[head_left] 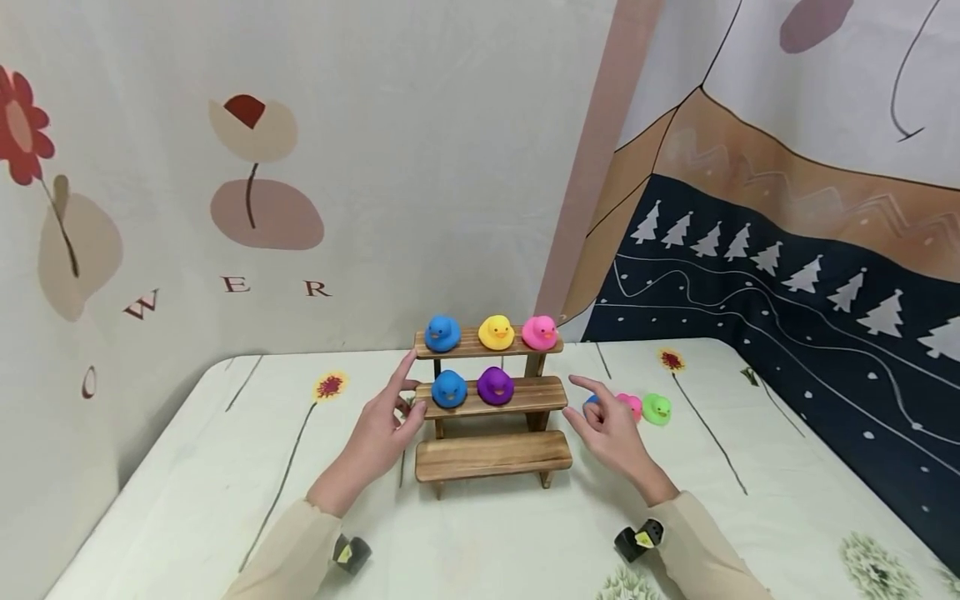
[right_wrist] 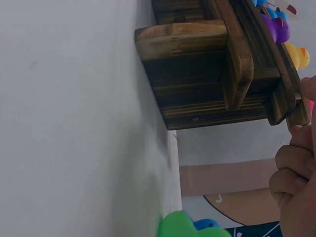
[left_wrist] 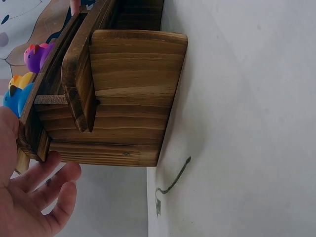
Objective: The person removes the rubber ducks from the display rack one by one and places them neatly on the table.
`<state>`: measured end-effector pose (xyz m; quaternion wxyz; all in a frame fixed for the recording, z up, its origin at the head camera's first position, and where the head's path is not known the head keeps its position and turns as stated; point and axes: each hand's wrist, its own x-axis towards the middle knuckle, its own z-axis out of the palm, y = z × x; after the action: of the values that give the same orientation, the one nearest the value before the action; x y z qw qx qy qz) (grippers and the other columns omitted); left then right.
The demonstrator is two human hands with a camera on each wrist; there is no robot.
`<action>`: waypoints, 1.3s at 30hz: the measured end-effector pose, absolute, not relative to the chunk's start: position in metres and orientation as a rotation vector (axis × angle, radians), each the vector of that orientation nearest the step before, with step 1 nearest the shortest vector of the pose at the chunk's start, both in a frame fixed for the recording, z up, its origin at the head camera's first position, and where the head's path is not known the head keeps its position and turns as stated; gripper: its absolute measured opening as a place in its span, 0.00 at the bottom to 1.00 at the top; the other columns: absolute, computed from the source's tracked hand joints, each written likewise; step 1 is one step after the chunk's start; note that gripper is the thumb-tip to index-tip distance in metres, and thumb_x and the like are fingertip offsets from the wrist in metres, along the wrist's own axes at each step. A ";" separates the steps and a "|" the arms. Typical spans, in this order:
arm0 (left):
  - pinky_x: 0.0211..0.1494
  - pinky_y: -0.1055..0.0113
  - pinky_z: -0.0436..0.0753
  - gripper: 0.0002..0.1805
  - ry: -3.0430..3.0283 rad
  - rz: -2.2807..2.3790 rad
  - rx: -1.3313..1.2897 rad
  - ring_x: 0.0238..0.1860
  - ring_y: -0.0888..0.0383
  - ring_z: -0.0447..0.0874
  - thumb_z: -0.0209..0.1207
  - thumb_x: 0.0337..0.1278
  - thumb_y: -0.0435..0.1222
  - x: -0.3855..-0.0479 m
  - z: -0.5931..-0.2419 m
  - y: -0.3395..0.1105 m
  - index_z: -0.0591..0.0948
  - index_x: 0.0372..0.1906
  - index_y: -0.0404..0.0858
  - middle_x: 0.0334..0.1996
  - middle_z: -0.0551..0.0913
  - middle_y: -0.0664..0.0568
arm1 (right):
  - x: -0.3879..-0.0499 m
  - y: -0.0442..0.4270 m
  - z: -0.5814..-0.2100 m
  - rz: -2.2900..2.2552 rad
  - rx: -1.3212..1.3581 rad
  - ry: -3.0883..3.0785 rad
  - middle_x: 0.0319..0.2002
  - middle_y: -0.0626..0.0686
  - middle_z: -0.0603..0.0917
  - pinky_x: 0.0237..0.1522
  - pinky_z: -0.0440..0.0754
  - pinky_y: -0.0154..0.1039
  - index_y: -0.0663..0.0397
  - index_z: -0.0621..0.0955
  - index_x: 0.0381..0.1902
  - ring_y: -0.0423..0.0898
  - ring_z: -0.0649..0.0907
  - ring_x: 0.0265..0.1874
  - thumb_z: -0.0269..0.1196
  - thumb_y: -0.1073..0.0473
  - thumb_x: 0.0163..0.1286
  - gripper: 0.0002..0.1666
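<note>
A three-tier wooden display stand (head_left: 492,455) stands on the table. Its top tier carries a blue rubber duck (head_left: 442,333), a yellow duck (head_left: 497,332) and a pink duck (head_left: 539,332). On the middle tier sit another blue duck (head_left: 449,389) and a purple duck (head_left: 496,386); the bottom tier is bare. My left hand (head_left: 381,432) is at the stand's left end, index finger extended up to the top tier, thumb by the middle one. Beside the right end, my right hand (head_left: 611,429) has thumb and index apart, other fingers bent; contact with the wood is unclear.
Right of the stand, a green duck (head_left: 657,409) and a pink duck (head_left: 632,406) lie on the table (head_left: 720,533), with a blue duck (head_left: 592,401) mostly hidden behind my right hand. A printed cloth (head_left: 420,167) hangs behind the table.
</note>
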<state>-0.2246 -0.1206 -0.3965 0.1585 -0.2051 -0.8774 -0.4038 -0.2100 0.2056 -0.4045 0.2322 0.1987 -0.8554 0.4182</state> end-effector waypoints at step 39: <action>0.31 0.71 0.75 0.41 -2.500 -1.156 -0.587 0.30 0.61 0.72 0.56 0.64 0.33 -0.225 -0.397 -0.121 0.51 0.77 0.51 0.51 0.80 0.43 | -0.220 0.187 -0.397 1.155 0.750 -2.216 0.10 0.46 0.59 0.19 0.56 0.27 0.65 0.77 0.53 0.26 0.56 0.15 0.66 0.73 0.57 0.24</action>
<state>-0.2247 -0.1205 -0.3970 0.1621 -0.2058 -0.8759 -0.4051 -0.2203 0.1867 -0.3968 0.2632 0.2774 -0.8195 0.4269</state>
